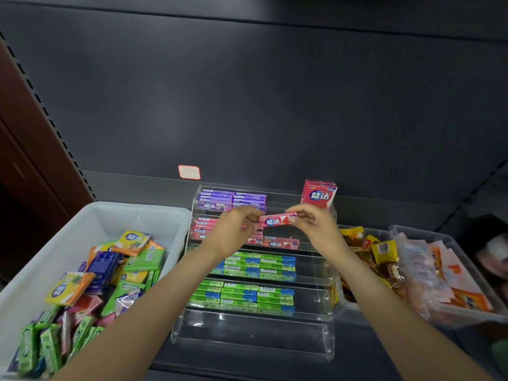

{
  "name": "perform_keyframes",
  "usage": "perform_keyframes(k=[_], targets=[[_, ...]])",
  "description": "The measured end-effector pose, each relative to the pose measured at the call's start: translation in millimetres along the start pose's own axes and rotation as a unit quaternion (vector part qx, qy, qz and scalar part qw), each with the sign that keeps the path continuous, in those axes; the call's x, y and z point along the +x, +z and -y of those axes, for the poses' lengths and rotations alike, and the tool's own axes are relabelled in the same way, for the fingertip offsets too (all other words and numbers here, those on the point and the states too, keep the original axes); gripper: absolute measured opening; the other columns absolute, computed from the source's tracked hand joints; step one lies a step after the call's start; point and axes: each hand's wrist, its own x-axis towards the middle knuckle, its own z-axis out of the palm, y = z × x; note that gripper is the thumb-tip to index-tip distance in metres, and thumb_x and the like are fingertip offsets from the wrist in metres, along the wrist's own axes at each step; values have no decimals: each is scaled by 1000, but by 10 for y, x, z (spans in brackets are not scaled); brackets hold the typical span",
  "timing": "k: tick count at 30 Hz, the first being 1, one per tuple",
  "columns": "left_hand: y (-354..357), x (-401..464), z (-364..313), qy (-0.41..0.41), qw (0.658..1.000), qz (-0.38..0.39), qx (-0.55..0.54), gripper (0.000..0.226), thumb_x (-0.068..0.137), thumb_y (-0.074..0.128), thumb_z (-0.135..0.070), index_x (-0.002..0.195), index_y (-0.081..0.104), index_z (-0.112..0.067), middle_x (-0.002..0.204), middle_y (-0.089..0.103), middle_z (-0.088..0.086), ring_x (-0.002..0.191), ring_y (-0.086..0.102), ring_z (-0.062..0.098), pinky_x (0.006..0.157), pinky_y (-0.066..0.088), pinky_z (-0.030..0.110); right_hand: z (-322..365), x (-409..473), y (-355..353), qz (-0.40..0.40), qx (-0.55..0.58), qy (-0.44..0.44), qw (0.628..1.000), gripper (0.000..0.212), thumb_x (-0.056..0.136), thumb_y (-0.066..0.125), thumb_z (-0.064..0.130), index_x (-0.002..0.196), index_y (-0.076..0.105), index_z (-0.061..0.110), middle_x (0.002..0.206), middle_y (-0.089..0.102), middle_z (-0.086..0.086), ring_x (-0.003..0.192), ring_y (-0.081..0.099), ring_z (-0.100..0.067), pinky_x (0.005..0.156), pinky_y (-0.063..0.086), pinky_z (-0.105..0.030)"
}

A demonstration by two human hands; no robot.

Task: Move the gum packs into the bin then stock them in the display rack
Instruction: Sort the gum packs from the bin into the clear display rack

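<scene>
1. Nearest, at the left, a white plastic bin point(90, 215) holds a loose heap of mixed gum packs point(90, 292): green sticks, orange-yellow flat boxes with a blue brand mark in Chinese characters, purple and pink ones. Its far end is bare of packs.
2. In the middle stands a clear acrylic stepped display rack point(253, 339). Its lowest front tier is unfilled, open along its whole width.
3. The next two tiers up carry green stick packs point(258, 276) printed "DOUBLEMINT", laid in rows toward the left and centre, with bare acrylic at the right end of each tier.
4. To the right, clear plastic tubs point(450, 317) hold wrapped snacks in yellow, brown and orange; their writing is too small to read.
5. Above the pink tier, the left hand point(233, 229) and right hand point(313, 224) pinch the two ends of one pink stick gum pack point(277, 220) with white Chinese brand characters, held level in the air between them, fingers curled.
6. Beneath it, pink stick packs point(280, 243) of the same brand lie in the rack; the tier's right portion is open.
7. The top tier has purple stick packs point(233, 200) at the left and an upright red carton point(319, 195) with the same characters at the right.
8. Behind, a red-edged price label point(189, 171) sits on the dark shelf back, illegible.
</scene>
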Motion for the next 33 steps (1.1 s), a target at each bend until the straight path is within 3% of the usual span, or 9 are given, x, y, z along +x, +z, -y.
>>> perform_keyframes(k=[4,8,10,16,21,24,28,33], targets=[[50,-44,159,12,985,40,167,42,93,55,-22,135,48,-20,137,48,1,128,41,20,108,34,33,-188,-19,-21,-41,-57,23,997,13,89,60,9,101,65,13,100,64,3,94,58,-6,77,49,-16],[102,-74,239,30,961,82,262,47,95,51,-29,141,40,-26,147,37,-6,134,31,18,112,28,33,-286,-24,39,-11,-148,25,989,11,89,60,11,99,64,13,102,67,0,95,63,-12,83,54,-32],[105,-78,257,39,953,89,286,49,95,50,-28,142,37,-28,148,34,-8,134,30,16,111,27,32,-296,-19,66,29,-189,41,981,10,90,59,12,99,62,16,103,67,0,97,63,-14,84,54,-33],[94,-44,249,54,954,80,283,44,96,47,-25,140,42,-27,144,41,-6,131,36,16,109,31,31,-191,-7,115,112,-233,24,966,20,94,53,21,112,62,18,114,62,2,100,55,-8,79,40,-18],[112,-30,259,49,960,73,265,42,95,49,-25,137,45,-25,140,45,-5,128,38,16,107,35,31,-163,-13,149,122,-249,10,961,23,94,52,29,113,62,19,112,60,1,96,50,-5,79,35,-18],[133,-55,261,51,961,60,264,40,95,47,-27,135,46,-25,140,44,-6,127,38,16,107,35,33,-143,-26,159,129,-284,8,950,25,95,51,33,115,59,21,114,58,3,106,51,-8,86,42,-24],[101,-173,273,62,971,-2,232,37,95,47,-26,132,49,-24,137,47,-6,125,40,15,104,35,30,14,-55,228,93,-313,-27,945,32,95,50,31,125,54,21,122,54,5,116,48,-11,96,42,-27],[-212,-487,454,41,978,-86,188,27,93,52,-24,118,61,-19,115,61,0,108,54,21,90,41,32,347,-93,647,78,-215,-83,970,24,94,52,25,117,60,21,112,58,7,103,52,-6,91,43,-22]])
